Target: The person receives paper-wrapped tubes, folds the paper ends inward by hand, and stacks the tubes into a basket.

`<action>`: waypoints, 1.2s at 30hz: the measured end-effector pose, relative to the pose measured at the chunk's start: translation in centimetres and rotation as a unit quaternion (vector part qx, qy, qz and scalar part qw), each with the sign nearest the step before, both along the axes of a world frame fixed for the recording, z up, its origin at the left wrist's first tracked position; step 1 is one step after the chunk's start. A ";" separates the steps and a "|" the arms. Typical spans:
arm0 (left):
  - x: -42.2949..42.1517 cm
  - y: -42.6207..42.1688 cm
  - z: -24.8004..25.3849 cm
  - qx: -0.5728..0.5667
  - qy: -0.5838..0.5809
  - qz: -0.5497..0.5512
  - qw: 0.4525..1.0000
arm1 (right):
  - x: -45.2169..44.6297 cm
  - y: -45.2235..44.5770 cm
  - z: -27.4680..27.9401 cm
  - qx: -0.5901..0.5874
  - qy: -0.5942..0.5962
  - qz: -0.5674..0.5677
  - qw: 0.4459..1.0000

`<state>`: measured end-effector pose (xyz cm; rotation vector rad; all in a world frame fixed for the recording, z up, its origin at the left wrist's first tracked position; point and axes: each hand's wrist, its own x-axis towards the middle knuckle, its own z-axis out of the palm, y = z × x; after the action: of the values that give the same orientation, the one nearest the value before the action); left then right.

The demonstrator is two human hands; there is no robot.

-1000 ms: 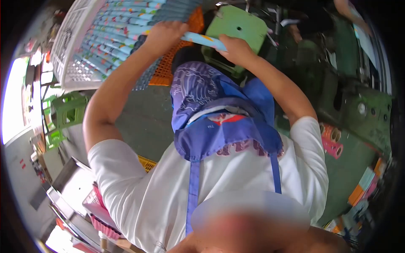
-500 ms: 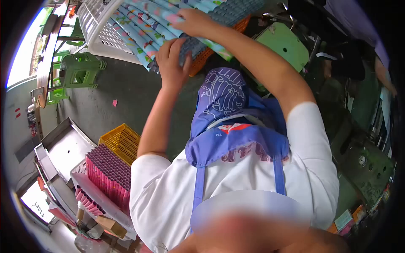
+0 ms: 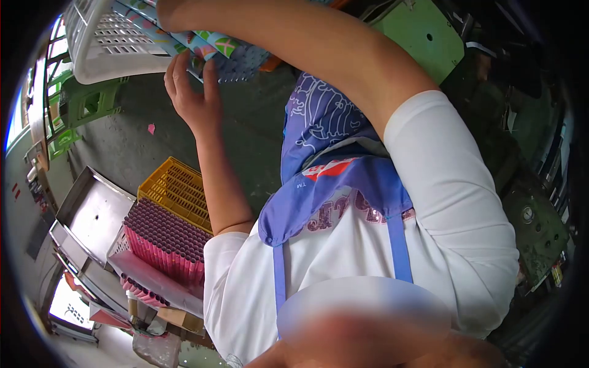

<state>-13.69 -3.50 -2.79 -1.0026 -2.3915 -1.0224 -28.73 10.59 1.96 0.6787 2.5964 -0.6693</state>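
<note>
Light-blue tubes with a colourful print (image 3: 205, 46) lie bundled at the top of the view, their many grey-blue ends (image 3: 245, 61) facing me. My left hand (image 3: 195, 98) is at the near edge of the tubes, thumb and fingers spread apart, fingertips touching or just beside them. My right arm reaches across over the tubes. At the top edge, my right hand (image 3: 173, 15) is largely cut off and its fingers are hidden, so any hold cannot be seen. A white plastic basket (image 3: 98, 70) stands beside the tubes on the left.
Pink tubes (image 3: 162, 239) stand packed in a crate at lower left, next to a yellow crate (image 3: 175, 187) and a metal tray (image 3: 95, 208). Green stools (image 3: 92, 101) are at far left. A green metal plate (image 3: 423, 40) and machinery (image 3: 527, 227) are on the right.
My right hand has moved left across the tubes to the top edge. My left hand has shifted left and stays at their near side. The view has turned slightly.
</note>
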 end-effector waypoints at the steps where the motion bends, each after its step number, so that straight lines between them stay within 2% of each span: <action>1: -0.2 0.0 -0.2 0.001 0.001 -0.001 1.000 | -0.6 -2.0 2.2 0.124 -0.116 -0.038 0.985; 2: -0.5 0.0 -0.4 0.003 0.003 -0.002 1.000 | -0.5 -2.8 3.4 0.246 -0.227 -0.074 0.939; 3: -0.6 0.0 -0.4 0.002 0.000 -0.002 1.000 | 0.0 -2.0 2.5 0.245 -0.230 -0.073 0.939; 4: -0.7 0.1 -0.4 0.006 -0.001 -0.004 1.000 | 1.3 -0.1 0.9 0.167 -0.077 -0.017 0.983; 5: -0.7 0.2 -0.4 0.011 -0.002 -0.004 1.000 | 2.7 1.9 -0.9 0.083 0.079 0.039 0.993; 6: -0.6 0.2 -0.4 0.014 -0.004 -0.006 1.000 | 3.2 3.0 -2.2 -0.005 0.233 0.092 0.968; 10: -0.6 0.4 -0.4 0.006 0.006 -0.009 1.000 | 1.1 3.7 -5.1 -0.001 0.316 0.091 0.944; 13: -0.5 0.5 -0.4 0.000 0.009 -0.001 1.000 | -4.1 2.5 -8.6 0.018 0.361 0.108 0.926; 14: -0.5 0.6 -0.4 -0.001 0.013 0.006 1.000 | -4.0 2.5 -8.0 0.028 0.384 0.119 0.915; 15: -0.5 0.7 -0.4 -0.002 0.013 0.005 1.000 | -3.7 2.6 -7.6 0.028 0.384 0.118 0.915; 17: -0.5 0.8 -0.5 -0.001 0.009 0.008 1.000 | -3.4 0.9 -4.6 0.086 0.228 0.106 0.964; 19: -0.4 0.7 -0.5 -0.003 0.005 0.013 1.000 | -4.4 0.5 -2.2 0.139 0.063 0.095 0.984; 22: -0.2 0.9 -0.4 -0.009 0.000 0.015 1.000 | -4.5 -0.6 0.6 0.214 -0.186 0.078 0.956; 23: -0.3 0.9 -0.4 -0.009 -0.001 0.017 1.000 | -3.6 0.2 -0.1 0.214 -0.186 0.080 0.956; 24: -0.4 0.9 -0.5 -0.014 0.004 0.018 1.000 | -1.8 1.9 -2.0 0.152 -0.006 0.107 0.983; 25: -0.4 0.9 -0.6 -0.019 0.009 0.018 1.000 | 0.0 3.6 -4.1 0.082 0.173 0.130 0.973; 26: -0.5 0.8 -0.6 -0.025 0.015 0.018 0.999 | 0.9 4.3 -5.5 0.009 0.347 0.146 0.926; 31: -0.8 0.4 -0.2 -0.035 0.026 0.006 0.999 | -0.3 3.8 -5.4 0.045 0.351 0.137 0.925; 35: -0.4 0.3 0.2 -0.034 0.001 -0.005 0.999 | -0.9 3.2 -4.3 -0.009 0.329 0.122 0.937; 36: -0.3 0.3 0.2 -0.038 0.000 -0.002 0.999 | -1.7 1.5 -2.2 0.070 0.181 0.081 0.978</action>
<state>-13.95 -3.16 -2.62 -1.0351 -2.4455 -0.9386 -30.39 12.14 -0.22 0.4061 3.0180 -0.6106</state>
